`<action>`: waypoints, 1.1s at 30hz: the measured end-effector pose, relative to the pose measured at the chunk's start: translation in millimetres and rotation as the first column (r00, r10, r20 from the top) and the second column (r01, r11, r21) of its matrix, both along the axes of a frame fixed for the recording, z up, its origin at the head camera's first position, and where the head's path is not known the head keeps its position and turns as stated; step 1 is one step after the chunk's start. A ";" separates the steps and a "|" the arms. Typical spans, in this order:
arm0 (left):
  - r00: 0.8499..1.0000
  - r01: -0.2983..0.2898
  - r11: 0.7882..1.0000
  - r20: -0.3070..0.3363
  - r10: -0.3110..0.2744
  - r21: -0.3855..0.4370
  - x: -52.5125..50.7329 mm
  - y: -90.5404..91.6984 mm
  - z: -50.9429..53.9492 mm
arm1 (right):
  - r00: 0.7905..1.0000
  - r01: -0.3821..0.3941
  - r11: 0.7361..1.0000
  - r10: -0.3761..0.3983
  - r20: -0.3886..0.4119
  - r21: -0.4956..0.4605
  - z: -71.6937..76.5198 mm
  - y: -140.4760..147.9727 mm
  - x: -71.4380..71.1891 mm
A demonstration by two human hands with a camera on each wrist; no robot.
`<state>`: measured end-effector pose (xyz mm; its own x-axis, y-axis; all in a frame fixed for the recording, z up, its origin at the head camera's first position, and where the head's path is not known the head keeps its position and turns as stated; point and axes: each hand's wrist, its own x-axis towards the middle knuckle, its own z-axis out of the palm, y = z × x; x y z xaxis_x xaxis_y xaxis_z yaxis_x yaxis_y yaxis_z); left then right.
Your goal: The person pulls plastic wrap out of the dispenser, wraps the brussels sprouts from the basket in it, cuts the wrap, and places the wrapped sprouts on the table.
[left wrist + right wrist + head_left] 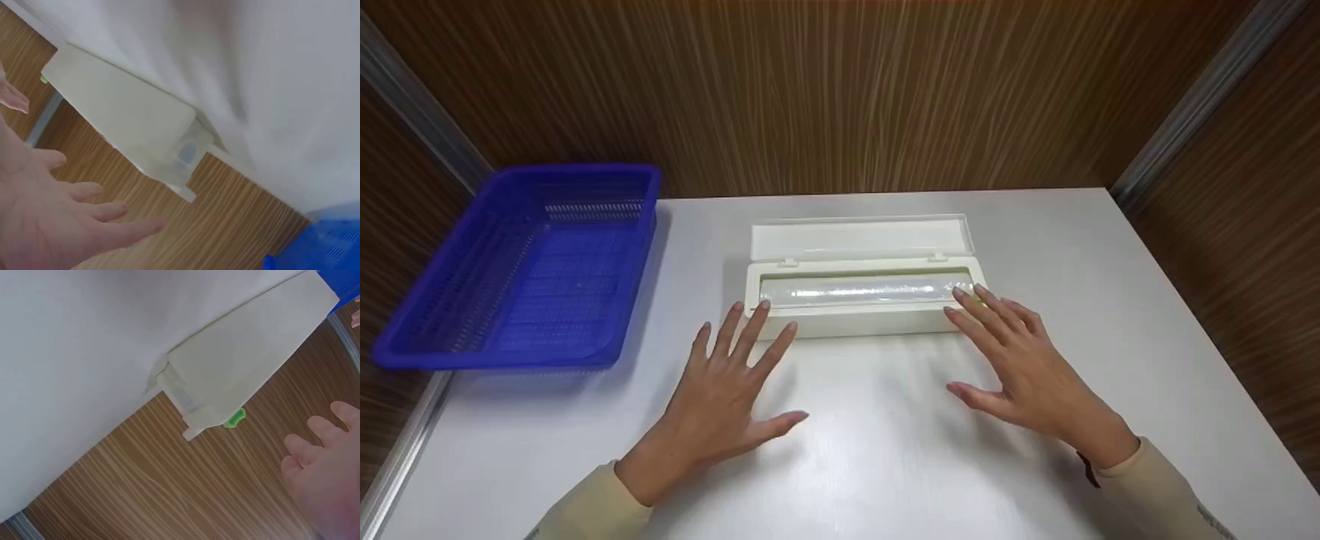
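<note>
A long white box (870, 324) stands on the table with its hinged lid (861, 238) tipped back toward the wall. Inside it lies a roll of clear plastic wrap (862, 289). My left hand (712, 405), fingers spread, hovers at the box's front left corner and holds nothing. Over by the front right corner, my right hand (1031, 379) also has its fingers extended and spread, with nothing in it. A small green piece (235, 418) pokes out at the box's right end in the right wrist view. Whether any fingertip touches the box I cannot tell.
To the left stands a blue plastic basket (619, 322) with perforated walls. The white table (870, 450) ends at a wood-grain panel (840, 97) at the back. Another wood-grain panel (1252, 195) and metal strips border the right side.
</note>
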<state>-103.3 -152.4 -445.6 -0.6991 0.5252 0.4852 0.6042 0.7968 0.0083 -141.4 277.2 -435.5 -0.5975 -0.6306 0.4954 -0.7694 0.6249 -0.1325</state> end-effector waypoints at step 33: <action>0.559 -0.665 0.366 0.759 -0.333 0.651 -76.6 9.9 -1.6 | 0.735 0.423 0.769 0.017 0.678 -0.478 -13.6 -2.1 -39.4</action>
<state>-179.9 -142.5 -447.2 -0.9804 0.0037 -0.1971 -0.1961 0.0835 0.9770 -180.8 275.1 -449.1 -0.9685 -0.1792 0.1731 -0.2307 0.3830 -0.8944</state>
